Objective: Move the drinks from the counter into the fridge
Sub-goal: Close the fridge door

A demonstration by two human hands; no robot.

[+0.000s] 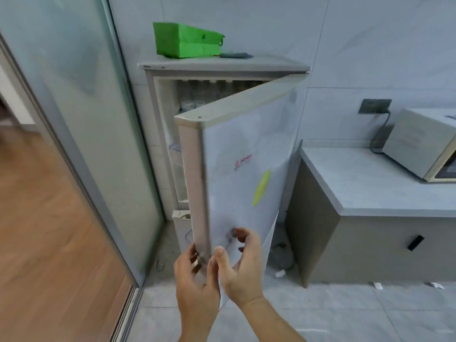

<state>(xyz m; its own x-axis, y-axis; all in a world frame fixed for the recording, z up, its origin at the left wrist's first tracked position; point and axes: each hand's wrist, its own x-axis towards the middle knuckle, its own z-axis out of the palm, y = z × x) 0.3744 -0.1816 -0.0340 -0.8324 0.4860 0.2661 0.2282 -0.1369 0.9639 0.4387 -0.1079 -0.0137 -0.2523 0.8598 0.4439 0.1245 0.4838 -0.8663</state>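
Fridge door (241, 154) half open at centre; left hand (195, 280) curls round its near edge, right hand (243, 265) loose-fingered against the front. Stiff, smooth panel, probably swings easily; no drinks visible on right counter (370, 183)

Red "Haier" logo on fridge door (237, 154).

Two bare forearms come into the picture from the bottom edge. The left hand (195, 280) and the right hand (243, 270) wear no glove, no ring and no watch. No sleeve covers either wrist. The fingernails are short and plain.
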